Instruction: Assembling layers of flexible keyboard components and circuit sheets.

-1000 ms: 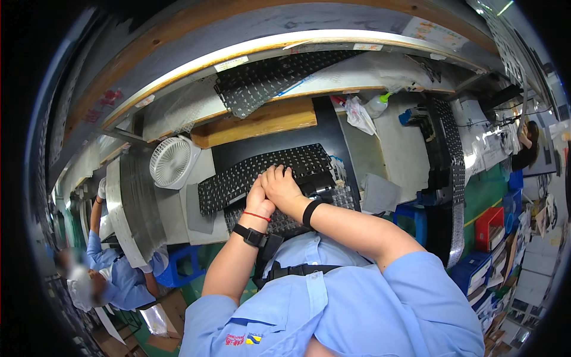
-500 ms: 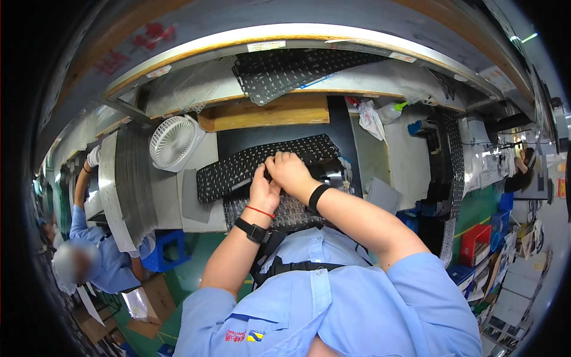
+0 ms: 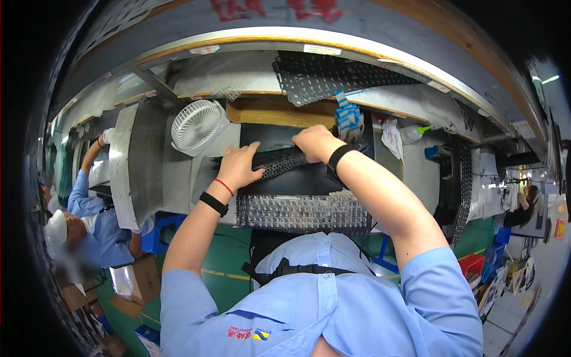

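Step in hand, by my read: lifting or flexing a black perforated key mat off the black panel at the middle of the tabletop. The mat sits on the far half of that panel, bowed up between the two hands. Left hand is on the mat's left end, fingers curled over its far edge, thumb under the near edge, so it looks clamped. Right hand is on the mat's right end; knuckles face the camera, so I cannot tell whether its fingers pinch or only press. A clear keycap tray lies just nearer the person than the panel; white fan left of it; blue-white packet at its far right corner. Next move likely needs both ends raised evenly so the mat doesn't twist. Versus half a second ago: hands were close together at the mat's centre, mat flat; now spread to the ends, mat bowed.
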The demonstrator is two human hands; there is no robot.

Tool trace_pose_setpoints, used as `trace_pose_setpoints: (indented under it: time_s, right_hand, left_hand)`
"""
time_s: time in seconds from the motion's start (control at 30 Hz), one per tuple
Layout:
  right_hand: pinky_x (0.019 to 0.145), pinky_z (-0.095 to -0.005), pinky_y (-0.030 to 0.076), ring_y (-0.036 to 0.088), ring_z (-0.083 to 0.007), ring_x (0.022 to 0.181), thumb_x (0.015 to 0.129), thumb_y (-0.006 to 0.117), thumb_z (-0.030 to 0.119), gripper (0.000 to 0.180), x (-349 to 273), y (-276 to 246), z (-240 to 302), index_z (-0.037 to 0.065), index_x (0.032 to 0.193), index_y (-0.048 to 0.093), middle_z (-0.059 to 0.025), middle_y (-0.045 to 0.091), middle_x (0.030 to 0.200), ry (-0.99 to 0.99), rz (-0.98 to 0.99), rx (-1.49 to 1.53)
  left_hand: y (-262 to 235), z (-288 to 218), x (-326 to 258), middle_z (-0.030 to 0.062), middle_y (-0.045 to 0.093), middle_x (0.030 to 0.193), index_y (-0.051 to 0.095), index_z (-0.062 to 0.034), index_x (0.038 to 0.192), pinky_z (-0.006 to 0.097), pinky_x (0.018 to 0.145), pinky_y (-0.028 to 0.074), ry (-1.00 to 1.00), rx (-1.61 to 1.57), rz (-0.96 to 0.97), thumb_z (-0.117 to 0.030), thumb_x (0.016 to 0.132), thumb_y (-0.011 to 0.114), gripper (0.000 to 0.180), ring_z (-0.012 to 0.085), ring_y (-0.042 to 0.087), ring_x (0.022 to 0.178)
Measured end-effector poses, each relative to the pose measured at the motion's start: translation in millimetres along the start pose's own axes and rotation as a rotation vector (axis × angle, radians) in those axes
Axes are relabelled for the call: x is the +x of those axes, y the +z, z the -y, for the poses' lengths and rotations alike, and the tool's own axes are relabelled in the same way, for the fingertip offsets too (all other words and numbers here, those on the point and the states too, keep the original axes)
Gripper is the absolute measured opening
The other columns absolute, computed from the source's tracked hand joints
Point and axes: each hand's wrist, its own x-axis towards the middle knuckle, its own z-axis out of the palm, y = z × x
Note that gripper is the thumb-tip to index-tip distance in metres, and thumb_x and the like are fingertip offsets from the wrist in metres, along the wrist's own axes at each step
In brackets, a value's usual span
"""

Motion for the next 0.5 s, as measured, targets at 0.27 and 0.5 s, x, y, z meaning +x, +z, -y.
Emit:
trace_pose_setpoints:
  time_s: [0.27, 0.5]
  right_hand:
    - [0.080, -0.0378, 0.055, 0.067, -0.0287, 0.099, 0.072, 0.067, 0.010, 0.032, -10.0, 13.7, 17.3, 0.007, 0.104, 0.069, -0.0135, 0.069, 0.103, 0.332, -0.041, 0.210]
    - [0.102, -0.0495, 0.036, 0.056, -0.0319, 0.110, 0.081, 0.063, 0.016, 0.068, -22.0, 36.7, 38.5, 0.010, 0.144, 0.038, -0.0153, 0.059, 0.118, 0.264, -0.296, -0.134]
  left_hand:
    - [25.0, 4.3, -4.9, 0.0143, 0.062, 0.104, 0.049, -0.0054, 0.125, 0.044, 0.080, 0.049, 0.038, -0.076, -0.116, -0.026, 0.076, 0.069, 0.057, 0.0329, 0.062, 0.095]
    - [23.0, 4.3, 3.3, 0.0091, 0.061, 0.102, 0.051, -0.0075, 0.124, 0.042, 0.080, 0.043, 0.046, 0.075, -0.106, -0.035, 0.072, 0.073, 0.063, 0.0264, 0.061, 0.094]
